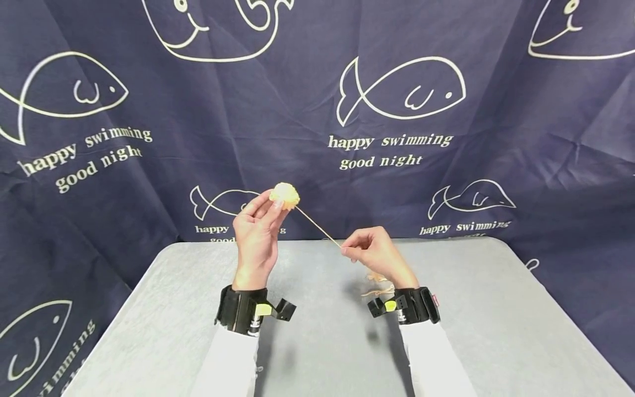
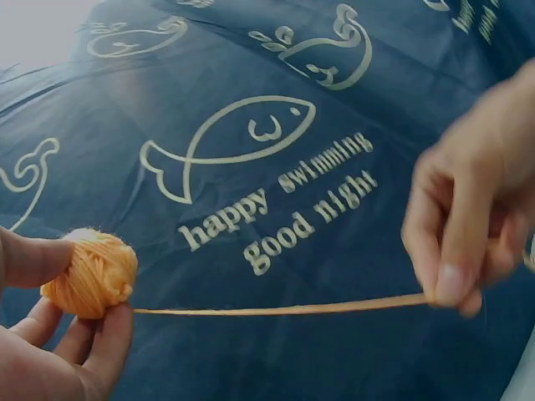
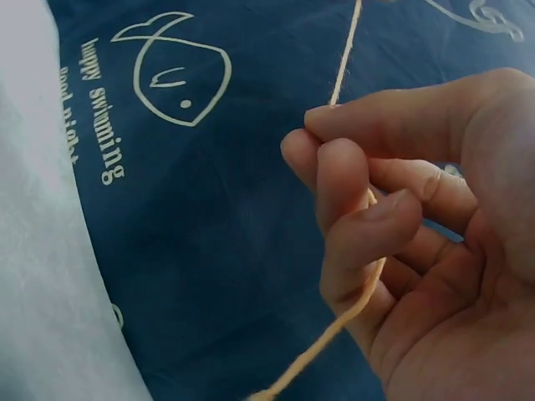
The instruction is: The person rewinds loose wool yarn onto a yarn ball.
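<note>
Winding step: the left hand [image 1: 256, 231] grips a small yarn ball [image 1: 285, 195] in curled fingers, raised above the grey worktop [image 1: 307, 331], while the right hand [image 1: 375, 252] pinches the taut strand [image 1: 319, 230] between thumb and forefinger. Judged next: another wrap around the ball calls for steady strand tension, with the slack tail [image 1: 378, 285] fed up from below the right wrist.

My fingers held a pale orange yarn ball [image 1: 285, 195] and its matching orange strand [image 1: 319, 231] before a navy backdrop cloth [image 1: 521, 165] printed with white fish outlines and lettering, above a light grey table [image 1: 496, 320], my sleeves [image 1: 225, 358] white.
</note>
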`<state>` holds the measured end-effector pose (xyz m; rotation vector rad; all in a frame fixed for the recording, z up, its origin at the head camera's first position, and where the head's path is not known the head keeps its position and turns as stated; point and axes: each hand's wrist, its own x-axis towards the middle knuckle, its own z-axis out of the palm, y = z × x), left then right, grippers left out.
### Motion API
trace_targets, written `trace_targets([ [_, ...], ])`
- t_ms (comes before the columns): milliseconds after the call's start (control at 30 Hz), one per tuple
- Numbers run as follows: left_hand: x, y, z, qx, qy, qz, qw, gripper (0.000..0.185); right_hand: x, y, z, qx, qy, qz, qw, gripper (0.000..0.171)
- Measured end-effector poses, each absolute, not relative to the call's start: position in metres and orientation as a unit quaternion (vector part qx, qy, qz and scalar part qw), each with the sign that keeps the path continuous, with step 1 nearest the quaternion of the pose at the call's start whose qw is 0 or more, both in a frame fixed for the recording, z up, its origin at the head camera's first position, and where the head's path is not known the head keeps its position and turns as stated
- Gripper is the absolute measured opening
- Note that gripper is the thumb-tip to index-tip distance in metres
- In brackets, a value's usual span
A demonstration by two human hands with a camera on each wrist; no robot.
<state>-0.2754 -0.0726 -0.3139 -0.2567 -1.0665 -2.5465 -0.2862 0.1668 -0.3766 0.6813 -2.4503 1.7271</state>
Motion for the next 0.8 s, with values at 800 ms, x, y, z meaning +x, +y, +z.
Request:
trace_targets([
  [800,-0.276,-0.065,-0.349,-0.199,-0.775,-0.543,0.254,0.02,-0.252,0.173,-0.332,0.301,-0.739,0.599,0.069,0.008],
])
